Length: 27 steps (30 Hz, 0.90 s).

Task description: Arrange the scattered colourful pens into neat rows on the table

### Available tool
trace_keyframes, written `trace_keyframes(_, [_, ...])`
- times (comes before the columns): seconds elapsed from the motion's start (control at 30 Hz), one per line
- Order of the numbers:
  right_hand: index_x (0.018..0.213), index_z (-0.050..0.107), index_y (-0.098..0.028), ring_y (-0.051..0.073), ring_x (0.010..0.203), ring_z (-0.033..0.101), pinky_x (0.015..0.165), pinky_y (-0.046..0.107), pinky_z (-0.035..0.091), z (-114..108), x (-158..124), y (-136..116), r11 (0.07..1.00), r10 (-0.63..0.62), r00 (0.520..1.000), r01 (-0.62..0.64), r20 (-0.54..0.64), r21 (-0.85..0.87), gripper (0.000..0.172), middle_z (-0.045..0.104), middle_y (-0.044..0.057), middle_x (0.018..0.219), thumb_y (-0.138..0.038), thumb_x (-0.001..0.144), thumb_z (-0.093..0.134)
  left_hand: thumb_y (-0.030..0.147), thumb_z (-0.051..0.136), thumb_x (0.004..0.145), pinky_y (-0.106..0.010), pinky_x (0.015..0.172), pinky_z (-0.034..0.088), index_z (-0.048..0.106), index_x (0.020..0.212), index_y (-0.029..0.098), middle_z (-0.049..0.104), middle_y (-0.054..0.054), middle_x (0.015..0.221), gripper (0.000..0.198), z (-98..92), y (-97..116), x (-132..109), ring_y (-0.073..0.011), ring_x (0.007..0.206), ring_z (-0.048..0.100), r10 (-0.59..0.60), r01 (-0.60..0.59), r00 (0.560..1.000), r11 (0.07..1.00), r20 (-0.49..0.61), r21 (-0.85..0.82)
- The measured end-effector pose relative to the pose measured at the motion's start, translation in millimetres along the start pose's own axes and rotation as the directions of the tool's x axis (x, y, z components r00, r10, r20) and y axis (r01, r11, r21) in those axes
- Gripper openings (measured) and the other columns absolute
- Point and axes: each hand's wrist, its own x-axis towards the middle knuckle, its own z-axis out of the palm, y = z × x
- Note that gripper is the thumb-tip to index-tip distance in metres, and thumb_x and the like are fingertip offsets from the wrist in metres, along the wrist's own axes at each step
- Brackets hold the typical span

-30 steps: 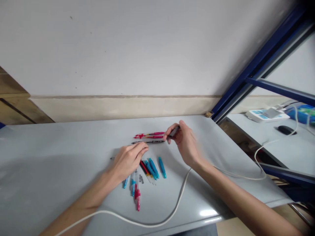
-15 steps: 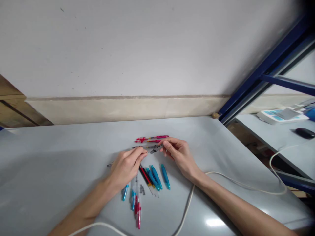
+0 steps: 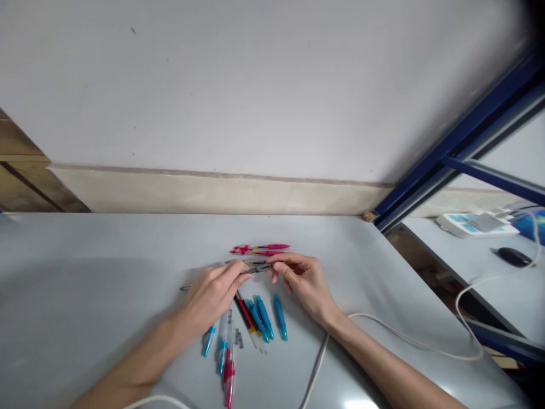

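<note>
My left hand (image 3: 215, 288) is pinched on the left end of a slim black-and-clear pen (image 3: 259, 269). The thumb and fingers of my right hand (image 3: 305, 281) close on its right end, so the pen spans the gap just above the table. Fingertips cover both ends. Right behind it lies another black-and-clear pen (image 3: 258, 262), partly hidden. Two pink pens (image 3: 275, 246) rest farther back. Below the hands are several blue barrels (image 3: 280, 318), black and red refills (image 3: 244, 311), and small grey clips (image 3: 239, 339).
Clear tubes with blue (image 3: 222, 353) and pink (image 3: 229, 375) ends lie toward the front. A white cable (image 3: 404, 336) curves across the grey table (image 3: 106, 250). Behind stands a wall; at right are a blue metal frame (image 3: 426, 159) and a black mouse (image 3: 514, 257) on another surface.
My two hands have come slightly closer together, and the piece between them now lies nearly level, in line with both hands. The camera view has shifted a little.
</note>
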Motion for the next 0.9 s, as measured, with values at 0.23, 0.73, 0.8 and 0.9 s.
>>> trace_keyframes(0.23, [0.102, 0.080, -0.025, 0.021, 0.090, 0.069, 0.085, 0.036, 0.055, 5.1, -6.9, -4.8, 0.913, -0.330, 0.933, 0.354, 0.142, -0.201, 0.016, 0.076, 0.007, 0.100, -0.028, 0.096, 0.066, 0.023, 0.047, 0.103, -0.032, 0.074, 0.058, 0.048, 0.139, 0.023, 0.069, -0.008, 0.118, 0.037, 3.3, 2.5, 1.3, -0.0223, 0.090, 0.073, 0.172, -0.165, 0.985, 0.961, -0.013, 0.224])
trace_keyframes(0.73, [0.104, 0.077, -0.023, 0.019, 0.087, 0.071, 0.080, 0.031, 0.056, 4.2, -8.5, -3.1, 0.847, -0.463, 0.884, 0.461, 0.061, -0.264, 0.014, 0.077, 0.005, 0.097, -0.020, 0.094, 0.068, 0.000, 0.042, 0.096, -0.037, 0.088, 0.056, 0.049, 0.143, 0.014, 0.068, -0.011, 0.117, 0.050, -18.1, -9.2, 5.4, -0.0226, 0.104, 0.067, 0.362, -0.329, 0.931, 0.882, -0.038, 0.337])
trace_keyframes(0.8, [0.103, 0.078, -0.023, 0.020, 0.085, 0.070, 0.078, 0.032, 0.055, 3.5, -8.0, -3.7, 0.846, -0.464, 0.884, 0.459, 0.048, -0.271, 0.013, 0.077, 0.005, 0.096, -0.022, 0.094, 0.069, 0.011, 0.050, 0.099, -0.036, 0.078, 0.055, 0.060, 0.125, 0.013, 0.072, -0.008, 0.100, 0.028, -22.1, -10.0, 8.4, -0.0218, 0.088, 0.068, 0.397, -0.331, 0.913, 0.854, -0.092, 0.402])
trace_keyframes(0.9, [0.100, 0.077, -0.022, 0.019, 0.078, 0.066, 0.073, 0.030, 0.052, 2.9, -6.6, -3.5, 0.849, -0.450, 0.892, 0.438, 0.029, -0.297, 0.012, 0.076, 0.005, 0.089, -0.028, 0.095, 0.067, 0.018, 0.054, 0.100, -0.031, 0.066, 0.050, 0.064, 0.108, 0.014, 0.071, -0.004, 0.087, 0.013, -22.3, -9.4, 9.3, -0.0175, 0.073, 0.067, 0.408, -0.328, 0.907, 0.840, -0.104, 0.431])
